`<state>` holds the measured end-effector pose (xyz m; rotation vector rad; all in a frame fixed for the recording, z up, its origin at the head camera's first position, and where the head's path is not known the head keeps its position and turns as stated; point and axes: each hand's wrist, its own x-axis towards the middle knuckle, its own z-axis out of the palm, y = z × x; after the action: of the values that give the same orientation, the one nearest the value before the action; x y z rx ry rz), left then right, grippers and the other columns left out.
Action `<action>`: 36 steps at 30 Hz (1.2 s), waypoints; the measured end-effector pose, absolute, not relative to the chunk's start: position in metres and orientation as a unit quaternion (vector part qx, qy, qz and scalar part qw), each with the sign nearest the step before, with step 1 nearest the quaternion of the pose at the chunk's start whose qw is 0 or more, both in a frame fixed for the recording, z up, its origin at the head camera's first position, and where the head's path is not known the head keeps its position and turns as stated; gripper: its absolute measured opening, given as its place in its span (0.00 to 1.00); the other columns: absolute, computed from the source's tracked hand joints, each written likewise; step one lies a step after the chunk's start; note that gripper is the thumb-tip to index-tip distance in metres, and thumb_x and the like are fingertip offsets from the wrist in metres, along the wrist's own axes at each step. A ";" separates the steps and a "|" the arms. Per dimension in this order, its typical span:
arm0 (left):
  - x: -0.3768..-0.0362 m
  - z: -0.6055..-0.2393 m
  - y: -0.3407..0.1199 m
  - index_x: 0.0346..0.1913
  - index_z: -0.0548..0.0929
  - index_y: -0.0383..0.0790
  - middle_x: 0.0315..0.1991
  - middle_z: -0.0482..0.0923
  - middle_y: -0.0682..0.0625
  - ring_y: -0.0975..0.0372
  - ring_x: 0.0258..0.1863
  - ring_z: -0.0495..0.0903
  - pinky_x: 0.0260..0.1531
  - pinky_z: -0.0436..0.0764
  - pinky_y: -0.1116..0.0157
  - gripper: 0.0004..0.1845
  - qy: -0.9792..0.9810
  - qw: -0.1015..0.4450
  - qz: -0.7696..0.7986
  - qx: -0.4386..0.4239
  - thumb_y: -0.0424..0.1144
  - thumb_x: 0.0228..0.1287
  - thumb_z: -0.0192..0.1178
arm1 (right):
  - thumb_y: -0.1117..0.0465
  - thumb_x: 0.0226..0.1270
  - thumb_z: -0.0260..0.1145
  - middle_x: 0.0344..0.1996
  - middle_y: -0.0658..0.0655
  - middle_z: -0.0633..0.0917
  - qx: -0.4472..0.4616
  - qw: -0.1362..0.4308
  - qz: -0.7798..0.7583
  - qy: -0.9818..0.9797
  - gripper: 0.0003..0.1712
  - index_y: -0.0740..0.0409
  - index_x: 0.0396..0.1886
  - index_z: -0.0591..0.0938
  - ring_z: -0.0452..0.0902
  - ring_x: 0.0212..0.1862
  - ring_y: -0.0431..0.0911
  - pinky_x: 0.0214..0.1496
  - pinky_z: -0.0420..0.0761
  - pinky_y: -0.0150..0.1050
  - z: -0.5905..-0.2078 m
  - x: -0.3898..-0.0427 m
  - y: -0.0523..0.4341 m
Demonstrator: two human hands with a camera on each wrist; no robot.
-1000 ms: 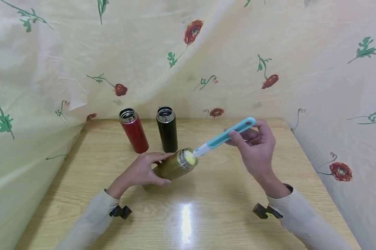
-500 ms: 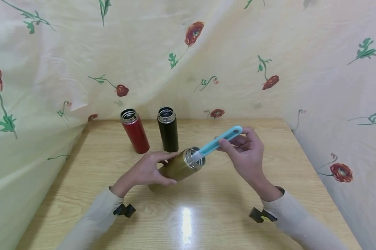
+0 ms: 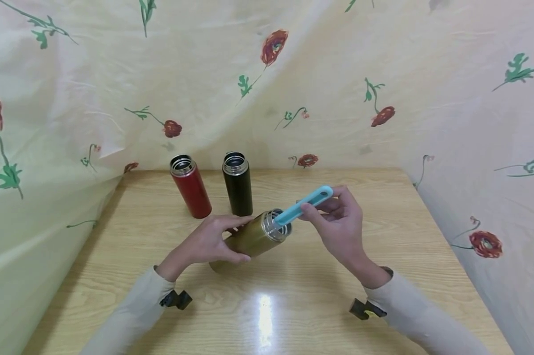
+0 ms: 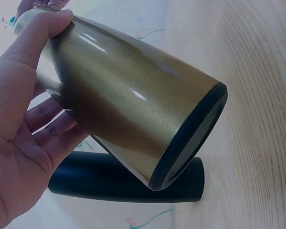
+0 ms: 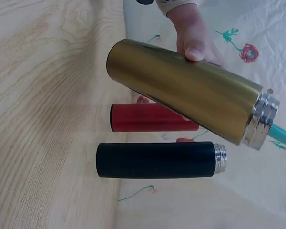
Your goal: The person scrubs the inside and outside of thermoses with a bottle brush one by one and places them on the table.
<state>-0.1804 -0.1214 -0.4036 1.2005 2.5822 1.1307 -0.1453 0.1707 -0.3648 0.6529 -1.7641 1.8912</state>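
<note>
My left hand [image 3: 206, 242] grips a gold flask [image 3: 248, 240], tilted with its steel mouth up and to the right and its base near the wooden table [image 3: 293, 305]. In the left wrist view the thumb and fingers wrap the gold flask [image 4: 133, 105]. My right hand [image 3: 338, 224] pinches the teal handle of a bottle brush [image 3: 304, 204], whose head is hidden inside the flask's mouth. The right wrist view shows the gold flask [image 5: 186, 90] and a bit of teal handle [image 5: 281, 134] leaving its rim.
A red flask [image 3: 190, 186] and a black flask [image 3: 237, 183] stand open-topped at the back of the table, just behind the gold one. A flowered cloth [image 3: 293, 79] hangs behind and at both sides.
The brush's yellow sponge head, at the flask's mouth a second ago, has gone deep inside. My right hand has moved left and down toward the flask. The left hand has barely shifted.
</note>
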 end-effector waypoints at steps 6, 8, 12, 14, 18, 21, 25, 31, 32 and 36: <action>-0.179 -0.404 -0.122 0.69 0.77 0.37 0.58 0.84 0.48 0.60 0.50 0.85 0.52 0.86 0.62 0.44 0.839 0.039 0.373 0.393 0.49 0.49 0.81 | 0.82 0.59 0.68 0.33 0.56 0.90 0.229 0.253 0.687 -0.642 0.14 0.78 0.42 0.73 0.89 0.33 0.45 0.32 0.88 0.41 -0.365 -0.145 0.168; -0.180 -0.404 -0.122 0.69 0.77 0.37 0.58 0.84 0.47 0.60 0.50 0.85 0.52 0.86 0.62 0.44 0.839 0.040 0.374 0.393 0.49 0.49 0.81 | 0.83 0.59 0.67 0.33 0.56 0.90 0.227 0.254 0.692 -0.636 0.14 0.78 0.42 0.73 0.89 0.33 0.46 0.32 0.88 0.41 -0.365 -0.145 0.168; -0.180 -0.404 -0.122 0.70 0.76 0.38 0.59 0.84 0.48 0.60 0.51 0.85 0.52 0.86 0.62 0.44 0.841 0.041 0.371 0.391 0.49 0.49 0.81 | 0.83 0.60 0.67 0.33 0.58 0.90 0.225 0.254 0.706 -0.621 0.14 0.80 0.42 0.72 0.90 0.33 0.46 0.32 0.88 0.41 -0.364 -0.146 0.169; -0.180 -0.404 -0.122 0.70 0.76 0.38 0.59 0.83 0.48 0.59 0.52 0.85 0.52 0.85 0.62 0.44 0.842 0.041 0.370 0.390 0.49 0.49 0.81 | 0.82 0.60 0.67 0.33 0.58 0.90 0.224 0.254 0.711 -0.617 0.14 0.80 0.43 0.72 0.90 0.33 0.47 0.32 0.88 0.42 -0.365 -0.146 0.169; -0.180 -0.405 -0.124 0.70 0.76 0.38 0.59 0.83 0.48 0.59 0.53 0.85 0.52 0.86 0.62 0.44 0.845 0.043 0.368 0.385 0.49 0.49 0.81 | 0.82 0.61 0.66 0.33 0.59 0.90 0.226 0.256 0.719 -0.605 0.14 0.80 0.44 0.72 0.90 0.34 0.47 0.33 0.88 0.43 -0.364 -0.147 0.172; -0.180 -0.406 -0.126 0.70 0.76 0.39 0.59 0.83 0.48 0.59 0.53 0.85 0.51 0.86 0.62 0.44 0.850 0.045 0.363 0.378 0.50 0.50 0.80 | 0.82 0.61 0.66 0.33 0.59 0.90 0.227 0.261 0.722 -0.599 0.14 0.78 0.44 0.74 0.90 0.34 0.47 0.33 0.88 0.43 -0.361 -0.148 0.174; -0.180 -0.409 -0.129 0.70 0.76 0.40 0.60 0.83 0.48 0.59 0.53 0.84 0.51 0.86 0.63 0.44 0.854 0.049 0.359 0.373 0.51 0.51 0.80 | 0.82 0.61 0.66 0.33 0.60 0.90 0.226 0.268 0.723 -0.595 0.14 0.77 0.45 0.75 0.90 0.33 0.47 0.33 0.88 0.43 -0.358 -0.148 0.177; -0.181 -0.413 -0.133 0.70 0.76 0.40 0.60 0.83 0.48 0.60 0.52 0.84 0.50 0.86 0.64 0.44 0.848 0.055 0.365 0.380 0.49 0.51 0.80 | 0.83 0.60 0.66 0.33 0.61 0.90 0.228 0.270 0.730 -0.585 0.14 0.77 0.46 0.75 0.90 0.33 0.48 0.35 0.88 0.44 -0.355 -0.148 0.181; -0.181 -0.414 -0.133 0.70 0.76 0.40 0.60 0.83 0.48 0.60 0.52 0.84 0.50 0.86 0.64 0.44 0.848 0.056 0.365 0.380 0.50 0.51 0.80 | 0.83 0.60 0.66 0.33 0.61 0.90 0.229 0.273 0.728 -0.586 0.14 0.77 0.45 0.75 0.90 0.33 0.48 0.35 0.89 0.44 -0.355 -0.149 0.182; -0.183 -0.414 -0.134 0.70 0.76 0.39 0.60 0.82 0.48 0.60 0.52 0.84 0.50 0.86 0.64 0.44 0.850 0.056 0.362 0.378 0.50 0.51 0.80 | 0.84 0.60 0.65 0.34 0.63 0.90 0.232 0.285 0.727 -0.580 0.14 0.79 0.45 0.75 0.90 0.33 0.49 0.35 0.89 0.44 -0.352 -0.149 0.185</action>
<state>-0.1826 -0.1343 -0.4144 1.1469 2.5801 1.0980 -0.1492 0.1852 -0.3523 0.6216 -1.5514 1.9433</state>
